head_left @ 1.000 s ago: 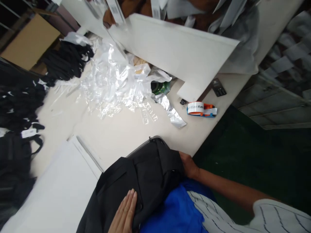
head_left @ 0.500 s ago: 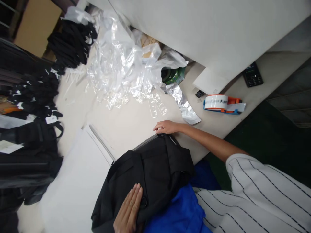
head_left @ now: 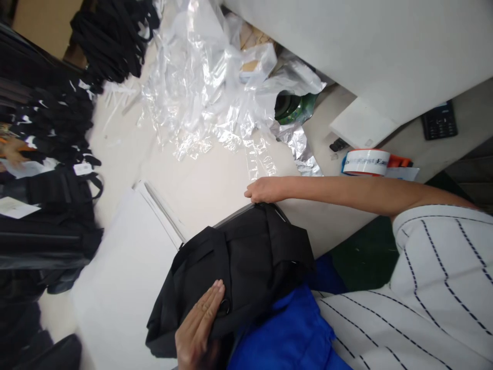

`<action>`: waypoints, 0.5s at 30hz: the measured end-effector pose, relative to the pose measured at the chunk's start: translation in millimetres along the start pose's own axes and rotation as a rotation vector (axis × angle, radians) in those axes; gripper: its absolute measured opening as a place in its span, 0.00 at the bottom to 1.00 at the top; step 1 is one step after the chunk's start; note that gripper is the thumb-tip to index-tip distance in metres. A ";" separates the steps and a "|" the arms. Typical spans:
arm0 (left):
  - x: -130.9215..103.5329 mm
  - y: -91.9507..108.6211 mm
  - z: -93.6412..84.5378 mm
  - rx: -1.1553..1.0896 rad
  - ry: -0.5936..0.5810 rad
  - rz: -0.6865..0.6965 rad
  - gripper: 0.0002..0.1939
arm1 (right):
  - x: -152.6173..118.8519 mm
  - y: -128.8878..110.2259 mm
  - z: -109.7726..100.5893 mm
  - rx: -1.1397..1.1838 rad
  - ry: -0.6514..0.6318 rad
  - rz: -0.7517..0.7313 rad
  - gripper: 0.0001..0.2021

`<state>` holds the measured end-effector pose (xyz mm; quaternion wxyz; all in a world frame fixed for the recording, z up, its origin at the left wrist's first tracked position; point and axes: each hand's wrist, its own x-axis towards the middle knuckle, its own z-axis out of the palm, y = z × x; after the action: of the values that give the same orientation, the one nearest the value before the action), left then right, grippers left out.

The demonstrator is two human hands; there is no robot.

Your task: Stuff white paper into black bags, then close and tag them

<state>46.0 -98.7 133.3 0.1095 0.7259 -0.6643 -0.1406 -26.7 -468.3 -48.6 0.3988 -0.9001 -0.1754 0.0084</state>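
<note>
A black backpack [head_left: 250, 257] lies on its side at the table edge, against a blue cloth [head_left: 288, 329]. My left hand [head_left: 200, 321] rests flat on its lower part, fingers stretched out and close together, beside a small round black ring. At the backpack's upper corner, my right hand [head_left: 265, 190] is closed with its fingertips at the end of the zipper edge; the small part between them is hidden.
White sheets [head_left: 123, 277] lie left of the backpack. Crumpled clear plastic bags [head_left: 208, 87] are heaped beyond it. A tape dispenser [head_left: 365, 162] and a black phone [head_left: 439, 121] are at right. Black bags [head_left: 42, 221] pile up at left, where a person's hand [head_left: 13, 151] shows.
My right hand has closed more tightly at the backpack's corner, and its forearm has swung up in view. My left hand stays on the backpack. The view has shifted, and a person's hand shows at far left.
</note>
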 end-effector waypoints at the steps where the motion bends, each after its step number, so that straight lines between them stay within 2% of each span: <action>1: 2.4 -0.3 -2.1 -0.002 0.006 -0.005 0.34 | -1.1 -3.1 -3.9 -0.062 -0.003 -0.034 0.14; 4: 7.7 -1.7 -8.0 0.000 0.010 0.005 0.34 | -14.4 -8.2 -14.2 -0.037 -0.009 -0.028 0.16; 8: 5.4 -3.1 -11.2 0.004 -0.009 0.006 0.35 | -49.5 -16.3 -14.9 0.247 0.114 0.090 0.16; 11: 0.3 -2.5 -10.3 -0.010 -0.030 0.010 0.36 | -78.4 -30.8 -1.3 0.377 0.213 0.129 0.18; 15: -5.1 -0.4 -10.5 -0.026 -0.068 0.022 0.38 | -110.6 -54.5 28.6 0.486 0.303 0.181 0.18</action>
<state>49.6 -93.9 143.2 0.0978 0.7118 -0.6738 -0.1725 -151.8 -449.7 -42.6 0.6218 -0.7812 -0.0258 -0.0489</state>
